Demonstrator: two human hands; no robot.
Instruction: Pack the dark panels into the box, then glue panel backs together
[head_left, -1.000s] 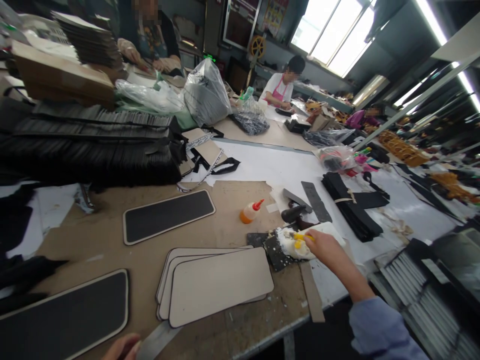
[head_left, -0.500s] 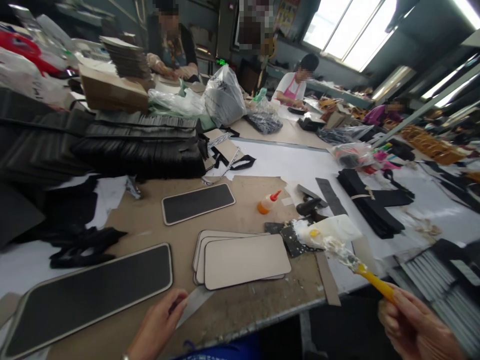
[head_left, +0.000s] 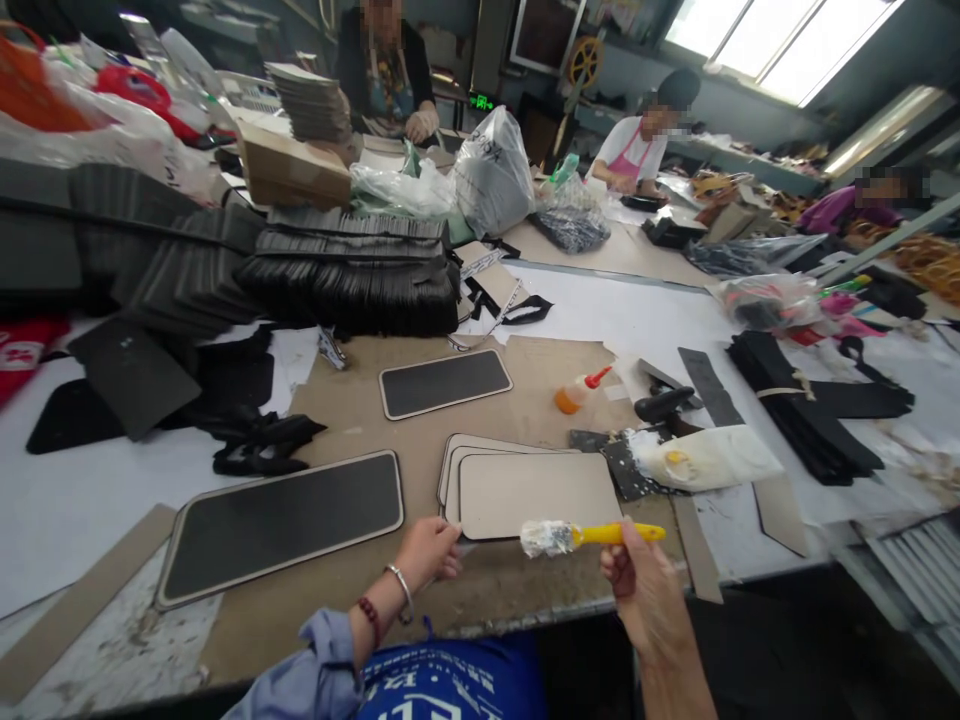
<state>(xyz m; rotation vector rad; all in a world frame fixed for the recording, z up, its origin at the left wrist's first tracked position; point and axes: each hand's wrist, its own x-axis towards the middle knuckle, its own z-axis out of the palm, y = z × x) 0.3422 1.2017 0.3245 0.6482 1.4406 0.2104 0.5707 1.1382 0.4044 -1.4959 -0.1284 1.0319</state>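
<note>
My right hand (head_left: 636, 575) pinches the yellow handle of a brush (head_left: 600, 534). Its bristles, coated in white paste, lie over the front edge of the top beige panel (head_left: 536, 490) in a small stack. At that stack's lower left corner is my left hand (head_left: 433, 552), fingers curled together; what they hold, if anything, is hidden. A large dark panel with a pale rim (head_left: 285, 525) lies to the left, and a smaller one (head_left: 446, 384) lies behind the stack. Right of the stack is a white paste-smeared container (head_left: 709, 458).
A glue bottle with red tip (head_left: 576, 391) and a black-handled tool (head_left: 663, 404) stand behind the stack. Bundled dark pieces (head_left: 360, 270) line the back left; black strips (head_left: 806, 410) lie right. Several people sit beyond. The table's front edge (head_left: 555, 618) is near me.
My right hand has brought the brush left, from beside the white container to the stack's front edge. My left hand has moved up to the stack's corner. The camera view has shifted.
</note>
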